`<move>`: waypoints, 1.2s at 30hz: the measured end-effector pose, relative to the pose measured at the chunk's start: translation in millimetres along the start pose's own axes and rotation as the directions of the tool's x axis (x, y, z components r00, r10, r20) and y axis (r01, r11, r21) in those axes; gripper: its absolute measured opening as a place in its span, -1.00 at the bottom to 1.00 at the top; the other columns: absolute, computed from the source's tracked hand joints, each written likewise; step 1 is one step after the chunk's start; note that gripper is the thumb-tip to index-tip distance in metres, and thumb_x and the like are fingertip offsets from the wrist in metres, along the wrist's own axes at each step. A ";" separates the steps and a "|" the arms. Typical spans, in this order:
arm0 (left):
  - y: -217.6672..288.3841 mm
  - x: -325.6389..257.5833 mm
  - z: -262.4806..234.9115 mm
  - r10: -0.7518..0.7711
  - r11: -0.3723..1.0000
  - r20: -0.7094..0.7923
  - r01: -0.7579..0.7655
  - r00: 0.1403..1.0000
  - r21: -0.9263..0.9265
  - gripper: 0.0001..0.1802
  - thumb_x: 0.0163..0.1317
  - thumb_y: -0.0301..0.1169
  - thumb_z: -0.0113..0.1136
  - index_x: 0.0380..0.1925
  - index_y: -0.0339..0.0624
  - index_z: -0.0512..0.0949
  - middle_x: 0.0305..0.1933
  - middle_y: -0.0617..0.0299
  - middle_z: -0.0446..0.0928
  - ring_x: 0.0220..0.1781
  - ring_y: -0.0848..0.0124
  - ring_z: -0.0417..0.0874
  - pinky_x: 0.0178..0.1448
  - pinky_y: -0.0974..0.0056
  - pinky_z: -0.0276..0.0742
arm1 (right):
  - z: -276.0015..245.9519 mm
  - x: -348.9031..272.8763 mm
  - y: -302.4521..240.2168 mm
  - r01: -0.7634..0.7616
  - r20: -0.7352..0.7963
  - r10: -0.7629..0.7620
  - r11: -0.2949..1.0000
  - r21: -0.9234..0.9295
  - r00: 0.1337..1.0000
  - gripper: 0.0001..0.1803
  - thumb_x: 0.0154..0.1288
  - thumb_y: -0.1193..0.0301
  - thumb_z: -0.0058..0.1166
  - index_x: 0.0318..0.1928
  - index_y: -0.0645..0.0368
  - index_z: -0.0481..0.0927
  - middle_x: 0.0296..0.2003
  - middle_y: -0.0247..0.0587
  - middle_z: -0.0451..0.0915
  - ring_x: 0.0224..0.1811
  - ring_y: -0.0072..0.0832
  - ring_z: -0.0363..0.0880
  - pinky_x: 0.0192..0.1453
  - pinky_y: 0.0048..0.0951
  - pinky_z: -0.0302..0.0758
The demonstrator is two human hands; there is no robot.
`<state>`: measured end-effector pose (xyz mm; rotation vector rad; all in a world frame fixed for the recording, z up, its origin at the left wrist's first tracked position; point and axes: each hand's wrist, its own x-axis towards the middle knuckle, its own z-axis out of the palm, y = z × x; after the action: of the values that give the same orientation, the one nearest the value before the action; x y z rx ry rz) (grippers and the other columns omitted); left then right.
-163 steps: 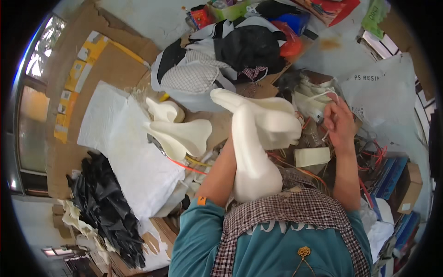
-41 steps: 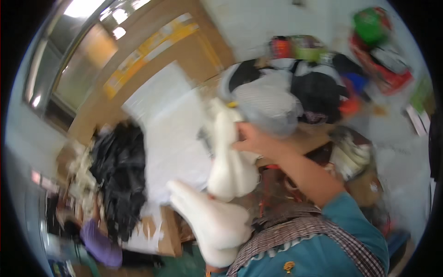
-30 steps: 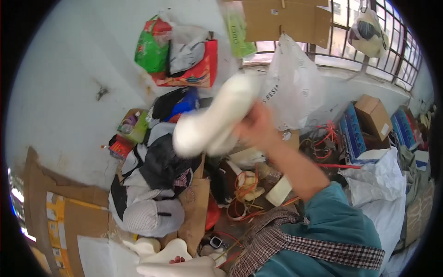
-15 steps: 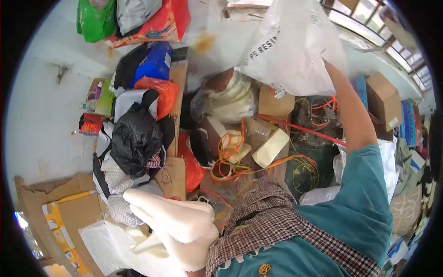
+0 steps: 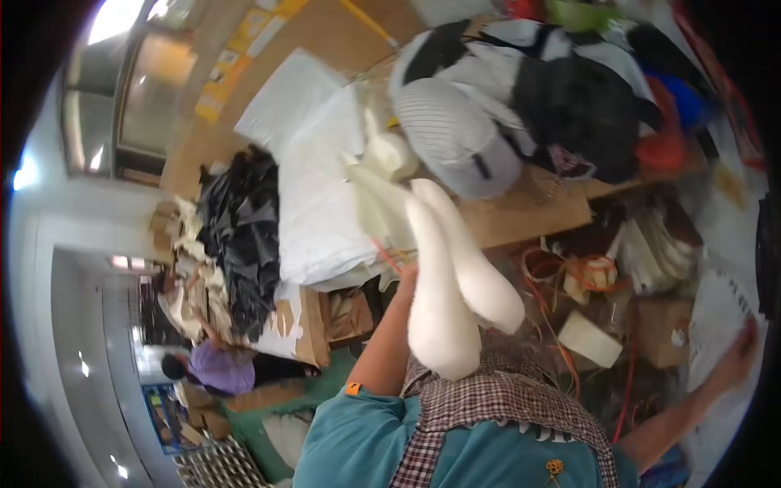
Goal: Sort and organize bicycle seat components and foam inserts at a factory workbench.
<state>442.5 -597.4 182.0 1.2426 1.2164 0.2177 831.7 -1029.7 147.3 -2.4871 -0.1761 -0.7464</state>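
Observation:
Two long white foam forms (image 5: 443, 301), smooth and club-shaped with rounded ends, are raised in front of my chest. My left hand (image 5: 409, 273) is closed around them from behind, its fingers mostly hidden by the forms. At the far right, my right hand (image 5: 740, 350) is stretched out against a large white plastic bag (image 5: 716, 378) with dark print. Its fingers are blurred, so their grip does not show. More pale foam pieces (image 5: 390, 154) lie beyond the raised forms, beside a white sheet (image 5: 317, 187).
A striped grey cap (image 5: 455, 130) and a black plastic bag (image 5: 578, 110) lie on the cardboard-covered surface ahead. Black material (image 5: 240, 236) is heaped to the left. Orange cords tangle near a cream block (image 5: 590, 339) and a cardboard box (image 5: 663, 332). A co-worker in purple (image 5: 220, 366) is at the far left.
My view has swung left, bringing the co-worker and black heap into sight. The white forms are now upright before my chest. My right hand, hidden behind the bag before, now shows at its edge.

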 end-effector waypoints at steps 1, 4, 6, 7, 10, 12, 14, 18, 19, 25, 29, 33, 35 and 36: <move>-10.3 0.1 -17.4 -0.003 0.992 -0.013 0.001 1.000 -0.123 -0.63 0.02 -0.24 0.20 -0.23 -0.27 0.51 -0.31 0.05 0.50 -0.24 0.21 0.53 -0.16 0.19 0.48 | 38.7 -16.0 -33.3 0.077 0.188 -0.106 0.985 0.157 0.976 -0.68 0.37 0.35 -0.10 0.04 0.20 0.51 -0.02 -0.24 0.57 0.01 -0.46 0.52 0.13 -0.51 0.37; -29.0 25.8 -79.1 0.005 0.887 -0.024 -0.015 1.000 -0.461 -0.61 0.08 -0.20 0.21 -0.18 -0.27 0.53 -0.29 0.05 0.53 -0.22 0.23 0.57 -0.16 0.21 0.53 | 88.8 -113.4 -223.1 0.013 0.482 -0.382 0.794 0.608 0.789 -0.80 0.25 0.59 -0.08 -0.12 0.23 0.50 -0.19 -0.25 0.56 -0.13 -0.47 0.51 0.01 -0.51 0.38; -54.6 37.0 -127.7 0.026 0.774 0.038 0.004 0.999 -0.634 -0.59 0.11 -0.18 0.21 -0.15 -0.26 0.55 -0.27 0.05 0.55 -0.20 0.24 0.59 -0.15 0.22 0.56 | 101.8 -171.3 -299.5 -0.059 0.570 -0.615 0.650 0.758 0.545 -0.85 0.20 0.57 -0.02 -0.19 0.24 0.50 -0.28 -0.19 0.54 -0.26 -0.45 0.51 -0.16 -0.50 0.42; -68.6 30.0 -153.5 0.042 0.763 0.059 0.006 0.997 -0.646 -0.53 0.22 -0.21 0.09 0.03 -0.31 0.43 -0.10 0.06 0.55 -0.13 0.29 0.60 -0.08 0.22 0.57 | 103.7 -197.0 -335.6 -0.003 0.507 -0.724 0.573 0.820 0.467 -0.86 0.17 0.59 0.01 -0.22 0.28 0.49 -0.31 -0.15 0.52 -0.29 -0.43 0.51 -0.21 -0.49 0.43; -141.2 25.6 -248.9 -0.030 0.725 -0.115 -0.057 0.993 -0.686 -0.60 0.26 -0.32 -0.06 0.03 -0.33 0.41 -0.07 0.06 0.53 -0.13 0.29 0.60 -0.03 0.18 0.56 | 114.3 -263.3 -411.2 -0.032 0.532 -0.753 0.566 0.824 0.388 -0.87 0.17 0.59 0.00 -0.23 0.31 0.49 -0.35 -0.16 0.52 -0.37 -0.49 0.50 -0.27 -0.53 0.43; -213.5 34.2 -319.0 0.089 0.674 -0.197 -0.205 0.976 -0.710 -0.46 0.17 -0.29 0.01 0.12 -0.37 0.32 0.07 -0.01 0.46 0.03 0.18 0.54 0.11 0.12 0.49 | 135.4 -304.5 -449.7 -0.227 0.611 -0.706 0.569 0.790 0.357 -0.87 0.18 0.57 0.01 -0.23 0.31 0.49 -0.36 -0.20 0.54 -0.39 -0.51 0.50 -0.29 -0.56 0.43; -240.8 13.0 -373.8 -0.006 0.618 -0.262 -0.202 0.965 -0.760 -0.37 0.02 -0.34 0.06 0.11 -0.47 0.28 0.07 -0.06 0.44 0.07 0.11 0.50 0.18 0.09 0.41 | 161.8 -330.2 -482.9 -0.156 0.628 -0.685 0.621 0.768 0.368 -0.84 0.18 0.55 0.02 -0.20 0.30 0.52 -0.31 -0.21 0.57 -0.35 -0.53 0.53 -0.28 -0.57 0.45; -285.5 -23.2 -451.3 -0.088 0.601 -0.434 -0.300 0.897 -0.741 -0.36 0.07 -0.39 0.09 0.18 -0.38 0.22 0.14 -0.05 0.38 0.15 0.08 0.44 0.23 0.02 0.36 | 210.3 -334.5 -537.4 0.152 0.543 -0.618 0.727 0.670 0.569 -0.68 0.11 0.48 0.07 -0.08 0.27 0.52 -0.14 -0.10 0.57 -0.16 -0.31 0.56 -0.10 -0.38 0.49; -292.9 -28.9 -465.3 -0.090 0.589 -0.431 -0.301 0.898 -0.750 -0.36 0.07 -0.39 0.09 0.18 -0.38 0.22 0.14 -0.05 0.38 0.15 0.08 0.44 0.23 0.02 0.36 | 233.1 -330.0 -542.7 0.230 0.459 -0.639 0.705 0.671 0.618 -0.65 0.09 0.46 0.08 -0.07 0.28 0.51 -0.12 -0.08 0.57 -0.13 -0.23 0.55 -0.07 -0.32 0.47; -304.2 -42.8 -497.8 -0.152 0.523 -0.463 -0.326 0.873 -0.787 -0.38 0.06 -0.42 0.10 0.17 -0.38 0.23 0.13 -0.03 0.39 0.14 0.11 0.44 0.22 0.07 0.37 | 308.0 -297.4 -550.1 0.369 0.547 -0.624 0.777 0.509 0.558 -0.60 0.02 0.37 0.11 -0.09 0.26 0.52 -0.16 0.00 0.56 -0.10 -0.09 0.53 -0.04 -0.21 0.42; -318.4 -43.3 -506.7 -0.100 0.573 -0.496 -0.358 0.862 -0.737 -0.47 0.11 -0.34 0.09 0.06 -0.43 0.33 0.03 0.02 0.47 0.07 0.15 0.50 0.20 0.12 0.38 | 302.5 -308.2 -595.8 0.414 0.624 -0.644 0.764 0.496 0.442 -0.68 0.07 0.36 0.05 -0.16 0.27 0.54 -0.22 0.09 0.54 -0.12 -0.05 0.50 -0.04 -0.18 0.39; -298.7 -14.5 -511.4 -0.156 0.638 -0.439 -0.248 0.885 -0.729 -0.50 0.06 -0.36 0.16 0.00 -0.39 0.39 -0.04 0.06 0.51 -0.03 0.25 0.54 0.10 0.21 0.43 | 267.0 -311.4 -632.2 0.546 0.489 -0.764 0.644 0.537 0.420 -0.68 0.09 0.38 0.03 -0.18 0.36 0.51 -0.19 0.22 0.51 -0.10 0.00 0.48 -0.03 -0.18 0.39; -274.5 7.6 -510.8 -0.122 0.698 -0.420 -0.224 0.899 -0.681 -0.52 0.07 -0.35 0.18 -0.02 -0.38 0.42 -0.08 0.09 0.53 -0.07 0.30 0.55 0.06 0.25 0.44 | 301.2 -301.1 -615.5 0.518 0.686 -0.691 0.682 0.517 0.226 -0.64 0.09 0.33 0.06 -0.15 0.33 0.51 -0.18 0.23 0.50 -0.11 -0.03 0.49 -0.06 -0.22 0.41; -265.6 17.6 -512.4 -0.128 0.721 -0.414 -0.201 0.901 -0.663 -0.53 0.08 -0.34 0.19 -0.02 -0.37 0.43 -0.09 0.11 0.53 -0.08 0.33 0.55 0.04 0.26 0.44 | 315.7 -304.0 -609.3 0.499 0.692 -0.694 0.679 0.538 0.199 -0.62 0.07 0.32 0.09 -0.14 0.32 0.51 -0.19 0.21 0.51 -0.13 -0.05 0.50 -0.08 -0.23 0.42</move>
<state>-75.3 -383.0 42.8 0.5476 1.3023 0.9462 563.7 -337.6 36.0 -2.2758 -1.6274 0.4325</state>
